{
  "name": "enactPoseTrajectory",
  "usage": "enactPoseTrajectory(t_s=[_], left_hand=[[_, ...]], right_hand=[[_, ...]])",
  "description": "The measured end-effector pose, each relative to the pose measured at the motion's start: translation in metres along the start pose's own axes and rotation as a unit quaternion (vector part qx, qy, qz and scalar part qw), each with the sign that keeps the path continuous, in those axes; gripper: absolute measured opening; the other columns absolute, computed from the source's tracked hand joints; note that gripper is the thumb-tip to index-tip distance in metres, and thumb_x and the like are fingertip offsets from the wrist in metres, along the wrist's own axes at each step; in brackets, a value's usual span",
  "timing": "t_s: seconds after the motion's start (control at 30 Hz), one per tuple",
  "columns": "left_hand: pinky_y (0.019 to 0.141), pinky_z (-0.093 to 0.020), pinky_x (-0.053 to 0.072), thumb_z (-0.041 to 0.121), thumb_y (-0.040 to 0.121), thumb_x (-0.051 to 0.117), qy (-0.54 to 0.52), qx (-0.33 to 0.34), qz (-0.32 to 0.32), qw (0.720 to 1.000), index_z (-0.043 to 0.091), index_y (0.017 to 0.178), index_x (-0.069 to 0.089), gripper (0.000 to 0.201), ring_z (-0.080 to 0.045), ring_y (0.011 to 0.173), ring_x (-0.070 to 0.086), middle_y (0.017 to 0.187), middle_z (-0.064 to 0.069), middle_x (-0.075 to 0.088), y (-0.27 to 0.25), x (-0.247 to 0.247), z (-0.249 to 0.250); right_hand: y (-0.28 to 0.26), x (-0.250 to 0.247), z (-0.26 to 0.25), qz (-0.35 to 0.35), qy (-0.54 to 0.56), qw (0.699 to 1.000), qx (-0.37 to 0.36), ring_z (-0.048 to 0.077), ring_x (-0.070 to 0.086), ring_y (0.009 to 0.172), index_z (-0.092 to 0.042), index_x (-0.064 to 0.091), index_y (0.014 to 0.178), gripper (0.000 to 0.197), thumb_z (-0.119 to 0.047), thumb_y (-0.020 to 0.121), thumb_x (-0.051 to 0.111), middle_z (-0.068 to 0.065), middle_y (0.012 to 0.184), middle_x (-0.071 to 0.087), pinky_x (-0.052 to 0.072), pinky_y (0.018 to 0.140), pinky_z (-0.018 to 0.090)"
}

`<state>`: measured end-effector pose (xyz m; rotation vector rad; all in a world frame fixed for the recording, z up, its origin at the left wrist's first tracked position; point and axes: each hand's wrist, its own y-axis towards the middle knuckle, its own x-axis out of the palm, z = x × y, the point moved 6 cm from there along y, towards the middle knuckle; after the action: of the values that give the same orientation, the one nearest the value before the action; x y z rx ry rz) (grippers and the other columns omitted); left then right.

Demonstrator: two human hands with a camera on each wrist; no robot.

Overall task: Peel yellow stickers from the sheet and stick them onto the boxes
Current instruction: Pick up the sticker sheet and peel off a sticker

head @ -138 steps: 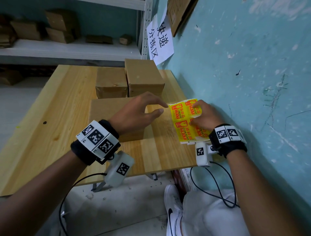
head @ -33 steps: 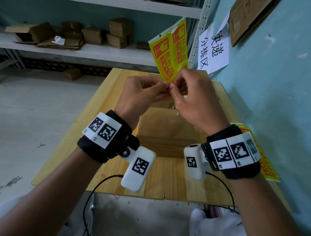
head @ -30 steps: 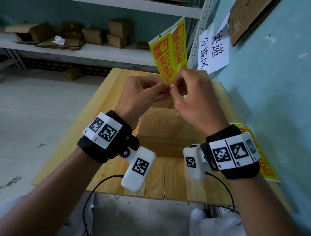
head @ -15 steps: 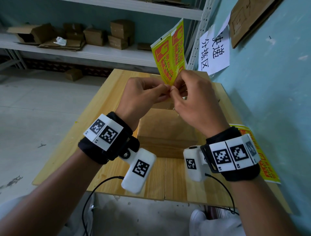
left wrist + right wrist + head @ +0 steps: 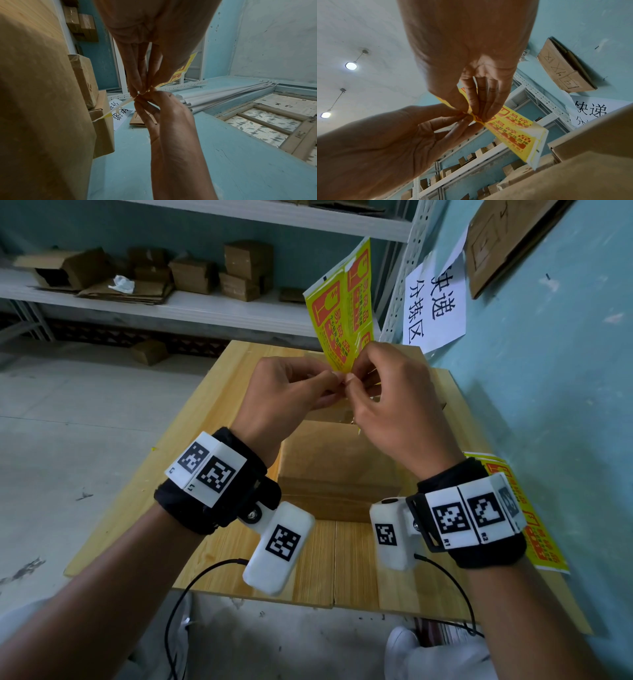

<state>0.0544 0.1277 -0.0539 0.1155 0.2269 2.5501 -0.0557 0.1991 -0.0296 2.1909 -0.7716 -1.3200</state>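
Observation:
A yellow sticker sheet (image 5: 342, 309) with red print stands upright in the air above the table, also seen in the right wrist view as the sheet (image 5: 513, 129). My left hand (image 5: 329, 383) and right hand (image 5: 352, 380) both pinch its lower corner, fingertips meeting. In the left wrist view the sheet (image 5: 120, 106) shows edge-on between the two hands. A brown cardboard box (image 5: 339, 470) sits on the wooden table (image 5: 212, 419) right below my hands. More boxes behind are hidden by the hands.
A stack of yellow sticker sheets (image 5: 534, 522) lies at the table's right edge by the teal wall (image 5: 548, 392). A white paper sign (image 5: 435, 299) hangs on the wall. Shelves (image 5: 171, 306) with cardboard boxes stand behind the table. Grey floor lies to the left.
4.6 s ago the sheet lay on the table under my right hand. It is now raised and pinched by both hands; over the last second it has barely moved.

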Motion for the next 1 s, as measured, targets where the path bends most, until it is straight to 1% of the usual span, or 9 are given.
enactPoseTrajectory(t_s=[0.13, 0.27, 0.43, 0.53, 0.67, 0.73, 0.8, 0.9, 1.0], left_hand=[[0.083, -0.030, 0.059, 0.005, 0.090, 0.064, 0.009, 0.001, -0.004, 1.000, 0.002, 0.082, 0.072, 0.011, -0.020, 0.087, 0.070, 0.094, -0.020, 0.072, -0.0001, -0.0003, 0.0001], [0.081, -0.027, 0.059, 0.004, 0.090, 0.063, -0.003, -0.002, -0.007, 1.000, 0.002, 0.082, 0.072, 0.012, -0.017, 0.083, 0.072, 0.089, -0.015, 0.073, 0.0002, -0.0004, -0.0009], [0.077, -0.022, 0.058, 0.005, 0.090, 0.063, -0.005, -0.002, -0.006, 1.000, 0.001, 0.083, 0.072, 0.012, -0.013, 0.080, 0.072, 0.084, -0.010, 0.073, -0.0008, -0.0002, 0.0022], [0.077, -0.022, 0.058, 0.004, 0.090, 0.062, -0.011, -0.006, -0.005, 1.000, 0.002, 0.083, 0.073, 0.013, -0.014, 0.082, 0.073, 0.087, -0.010, 0.074, -0.0016, -0.0001, 0.0024], [0.077, -0.022, 0.059, 0.005, 0.091, 0.062, -0.012, -0.009, -0.007, 1.000, 0.002, 0.085, 0.073, 0.013, -0.013, 0.081, 0.073, 0.087, -0.009, 0.075, -0.0023, 0.0000, 0.0023], [0.077, -0.022, 0.058, 0.005, 0.091, 0.062, -0.013, -0.008, -0.007, 1.000, 0.001, 0.086, 0.073, 0.013, -0.014, 0.081, 0.073, 0.088, -0.010, 0.074, -0.0024, 0.0000, 0.0030], [0.076, -0.021, 0.058, 0.005, 0.091, 0.062, -0.011, -0.008, -0.009, 1.000, 0.001, 0.085, 0.073, 0.013, -0.013, 0.081, 0.073, 0.087, -0.010, 0.074, -0.0026, 0.0000, 0.0039], [0.075, -0.020, 0.058, 0.005, 0.091, 0.061, -0.009, -0.010, -0.014, 1.000, 0.003, 0.084, 0.073, 0.013, -0.011, 0.080, 0.072, 0.087, -0.008, 0.074, -0.0038, 0.0004, 0.0046], [0.077, -0.021, 0.058, 0.004, 0.091, 0.061, -0.007, -0.008, -0.014, 1.000, 0.003, 0.083, 0.073, 0.013, -0.012, 0.080, 0.072, 0.088, -0.010, 0.074, -0.0046, 0.0007, 0.0047]], right_hand=[[-0.0006, -0.0008, 0.0003, -0.002, 0.005, 1.000, 0.003, 0.023, 0.063, 0.076, -0.006, 0.059, 0.085, 0.015, -0.020, 0.090, 0.056, 0.006, 0.085, 0.062, 0.055, 0.067, 0.047], [-0.0011, -0.0019, 0.0002, 0.001, -0.003, 1.000, 0.007, 0.022, 0.061, 0.076, -0.005, 0.059, 0.085, 0.010, -0.015, 0.089, 0.057, 0.007, 0.086, 0.062, 0.055, 0.068, 0.047], [-0.0014, -0.0046, -0.0017, 0.010, -0.001, 1.000, 0.009, 0.018, 0.062, 0.078, -0.007, 0.061, 0.086, 0.012, -0.018, 0.092, 0.060, 0.004, 0.085, 0.063, 0.054, 0.071, 0.044], [-0.0018, -0.0053, -0.0018, 0.009, 0.005, 1.000, 0.010, 0.018, 0.062, 0.078, -0.008, 0.061, 0.085, 0.011, -0.017, 0.091, 0.060, 0.003, 0.085, 0.063, 0.056, 0.071, 0.044], [-0.0015, -0.0053, -0.0014, 0.012, 0.003, 1.000, 0.012, 0.019, 0.059, 0.078, -0.006, 0.061, 0.084, 0.011, -0.016, 0.088, 0.057, 0.002, 0.082, 0.060, 0.055, 0.069, 0.046], [-0.0015, -0.0058, -0.0021, 0.014, 0.010, 1.000, 0.014, 0.019, 0.060, 0.076, -0.005, 0.061, 0.084, 0.013, -0.017, 0.090, 0.058, 0.004, 0.082, 0.061, 0.055, 0.070, 0.044], [-0.0017, -0.0068, -0.0026, 0.017, 0.012, 1.000, 0.016, 0.017, 0.060, 0.076, -0.006, 0.062, 0.085, 0.013, -0.017, 0.091, 0.061, 0.002, 0.082, 0.061, 0.054, 0.070, 0.040], [-0.0019, -0.0076, -0.0020, 0.015, 0.010, 1.000, 0.016, 0.016, 0.058, 0.075, -0.006, 0.063, 0.084, 0.009, -0.014, 0.089, 0.060, -0.001, 0.080, 0.057, 0.055, 0.070, 0.042], [-0.0022, -0.0069, -0.0016, 0.012, 0.019, 1.000, 0.020, 0.015, 0.059, 0.073, -0.010, 0.061, 0.082, 0.009, -0.016, 0.088, 0.060, -0.001, 0.078, 0.058, 0.055, 0.068, 0.043]])
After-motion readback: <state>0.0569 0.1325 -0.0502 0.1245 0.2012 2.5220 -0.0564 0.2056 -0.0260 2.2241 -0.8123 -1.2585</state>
